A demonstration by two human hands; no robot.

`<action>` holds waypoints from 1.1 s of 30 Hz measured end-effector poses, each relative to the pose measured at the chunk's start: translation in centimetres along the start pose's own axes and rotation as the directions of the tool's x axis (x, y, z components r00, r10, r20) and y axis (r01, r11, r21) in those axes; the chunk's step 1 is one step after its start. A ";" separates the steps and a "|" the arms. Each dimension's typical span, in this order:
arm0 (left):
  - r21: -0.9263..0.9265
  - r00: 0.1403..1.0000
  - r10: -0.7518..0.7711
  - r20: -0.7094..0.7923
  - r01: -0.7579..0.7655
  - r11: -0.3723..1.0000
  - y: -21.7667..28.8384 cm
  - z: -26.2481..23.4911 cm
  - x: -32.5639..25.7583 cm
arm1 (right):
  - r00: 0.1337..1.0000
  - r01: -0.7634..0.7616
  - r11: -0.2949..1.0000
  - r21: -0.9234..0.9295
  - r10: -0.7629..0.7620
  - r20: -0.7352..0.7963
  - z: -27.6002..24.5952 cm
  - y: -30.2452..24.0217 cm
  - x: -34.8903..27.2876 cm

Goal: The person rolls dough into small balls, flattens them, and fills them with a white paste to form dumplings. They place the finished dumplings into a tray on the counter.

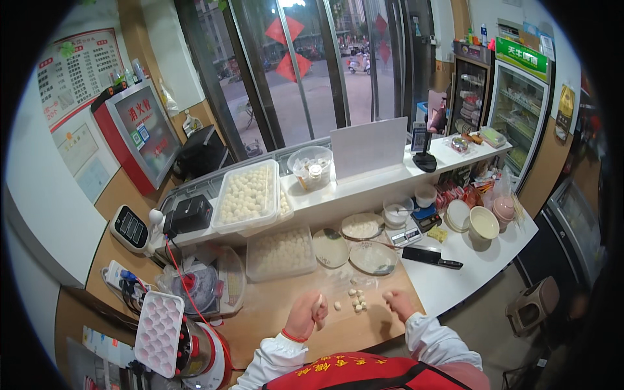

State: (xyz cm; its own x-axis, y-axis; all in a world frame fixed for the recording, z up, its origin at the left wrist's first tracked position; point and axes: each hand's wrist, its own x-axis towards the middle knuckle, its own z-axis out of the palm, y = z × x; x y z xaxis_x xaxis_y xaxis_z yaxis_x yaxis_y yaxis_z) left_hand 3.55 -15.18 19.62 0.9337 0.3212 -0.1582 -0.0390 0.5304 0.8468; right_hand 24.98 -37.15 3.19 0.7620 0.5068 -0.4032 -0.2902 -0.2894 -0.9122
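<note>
My left hand (305, 316) is closed above the wooden board (260, 325), its fingers curled in; whatever may be inside is hidden. My right hand (401, 304) is also closed, over the board's right side, with a pale tip at the thumb side too small to make out. Between them lies a small cluster of white dough balls (359, 301), and a single dough ball (337, 305) sits apart, nearer my left hand. Just beyond, an oval plate (374, 259) and a second plate (330, 248) rest at the board's far side. Both hands are apart from the cluster.
A tub of white balls (279, 252) stands behind the board, below a fuller tub (248, 195) on the raised ledge. A cleaver (431, 257) lies right of the board near a kitchen scale (406, 237) and a cream bowl (483, 224). A red cable (190, 286) crosses at left.
</note>
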 end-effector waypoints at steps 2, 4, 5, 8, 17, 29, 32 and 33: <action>0.074 1.000 -0.017 -0.025 0.019 0.997 -0.5 -0.1 0.4 | 0.991 -0.117 0.992 -0.042 0.114 -0.065 0.6 5.2 2.4; 0.097 0.999 -0.020 0.029 0.017 0.995 -1.3 0.0 0.8 | 0.994 -0.092 0.992 -0.088 0.087 -0.063 1.5 7.9 4.2; 0.122 0.998 -0.030 0.057 0.023 0.992 -1.6 0.0 0.9 | 0.999 -0.029 0.979 -0.200 0.019 -0.050 2.3 8.1 4.7; 0.107 0.994 -0.050 0.095 0.039 0.993 -2.0 -0.2 1.3 | 0.986 0.164 0.860 -0.483 -0.150 0.068 4.3 4.1 4.5; 0.309 0.979 -0.193 0.070 0.162 0.937 -2.4 1.7 1.7 | 0.588 0.798 0.564 -0.214 -0.650 0.481 7.8 -13.8 -7.4; 0.289 0.909 -0.244 0.337 0.147 0.946 -0.8 1.9 0.9 | 0.616 0.696 0.718 0.010 -0.604 0.507 6.3 -16.6 -10.2; 0.106 0.919 -0.292 0.266 0.274 0.956 -0.9 3.0 -0.1 | 0.608 0.706 0.707 0.039 -0.633 0.478 6.3 -16.4 -10.6; 0.070 0.920 -0.298 0.256 0.290 0.955 -0.9 3.3 -0.3 | 0.610 0.713 0.701 0.033 -0.642 0.465 6.4 -16.2 -10.7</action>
State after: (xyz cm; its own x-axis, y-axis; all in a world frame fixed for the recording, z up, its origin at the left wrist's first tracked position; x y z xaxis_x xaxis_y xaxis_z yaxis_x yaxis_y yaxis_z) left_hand 4.45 -18.31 20.60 0.9614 -0.0633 -0.2677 0.2580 0.5449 0.7978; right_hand 17.80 -32.74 21.82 0.3817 0.8723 0.3055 0.3208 0.1849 -0.9289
